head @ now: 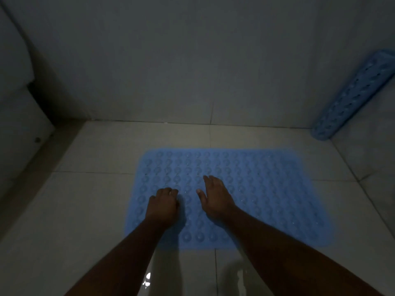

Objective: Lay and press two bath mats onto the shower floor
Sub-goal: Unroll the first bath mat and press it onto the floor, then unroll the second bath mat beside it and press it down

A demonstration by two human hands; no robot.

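Observation:
A light blue bath mat (267, 195) with rows of round bumps lies flat on the pale tiled shower floor (89, 210). My left hand (163, 205) rests on the mat's left part with its fingers curled into a fist, knuckles down. My right hand (214, 196) lies beside it, palm down on the mat with fingers spread. Neither hand holds anything. A second blue mat (350, 97), rolled up, leans against the right wall with its lower end at the floor corner.
A grey tiled wall (192, 60) rises just behind the mat. A white ledge or fixture (17, 116) stands at the left with a dark gap beside it. Wet glints show on the floor near the bottom edge (147, 280).

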